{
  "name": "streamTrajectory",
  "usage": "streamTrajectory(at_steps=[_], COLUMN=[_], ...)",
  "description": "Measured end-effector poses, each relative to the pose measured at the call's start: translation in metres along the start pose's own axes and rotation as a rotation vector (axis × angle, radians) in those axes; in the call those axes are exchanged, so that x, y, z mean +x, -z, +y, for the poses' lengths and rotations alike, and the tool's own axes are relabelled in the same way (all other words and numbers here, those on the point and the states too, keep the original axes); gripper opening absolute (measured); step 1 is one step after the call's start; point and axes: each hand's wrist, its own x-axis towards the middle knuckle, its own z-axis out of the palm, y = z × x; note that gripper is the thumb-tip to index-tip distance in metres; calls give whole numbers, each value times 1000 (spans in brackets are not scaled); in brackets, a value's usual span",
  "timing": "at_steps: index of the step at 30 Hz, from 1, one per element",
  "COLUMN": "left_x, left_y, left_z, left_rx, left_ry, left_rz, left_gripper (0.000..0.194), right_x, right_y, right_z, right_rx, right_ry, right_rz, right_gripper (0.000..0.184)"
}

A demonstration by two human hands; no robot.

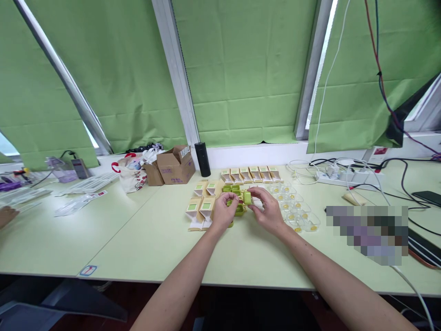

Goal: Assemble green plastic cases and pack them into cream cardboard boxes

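My right hand (pixel 268 210) grips a small olive-green case (pixel 247 197) between thumb and fingers, just above the table. Close beside it on the left, my left hand (pixel 223 214) is closed in a pinch, and what lies between its fingertips is too small to make out. More green cases (pixel 235 188) lie in a group behind and under my hands, partly hidden. To the left stand several small folded cartons (pixel 206 206) with green squares on them. Clear plastic trays (pixel 292 206) with yellow round pieces are spread right of my right hand.
A row of open cartons (pixel 250 174) lines the back. Behind on the left are a black cylinder (pixel 202 159), a cardboard box (pixel 176 166) and a cloth bag (pixel 129 174). A power strip (pixel 347 178) with cables lies right. Another person's hand (pixel 7 215) shows far left.
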Motion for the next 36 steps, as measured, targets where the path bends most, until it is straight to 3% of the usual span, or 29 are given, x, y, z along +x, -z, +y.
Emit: streamTrajectory(at_steps=[10,17,26,31,36], left_x=[-2,-8,-19,-19,-18], left_y=[3,10,10,8,8], left_z=[6,20,32,30,27], left_rx=[47,196,348,382,382], left_ry=[-38,-186,-401,-422,-417], left_rz=[24,89,-68,-104,-88], left_gripper=[21,16,49,50,47], right_x=[1,3,4,2,1], right_y=[2,7,9,10,9], right_z=[0,-2,-6,-4,-2], right_rx=[-45,-92,-191,-254,-299], right_ry=[36,73,191,250,279], right_rz=[-6,-6,-66,-107,-134], right_gripper=[44,50,49,33,32])
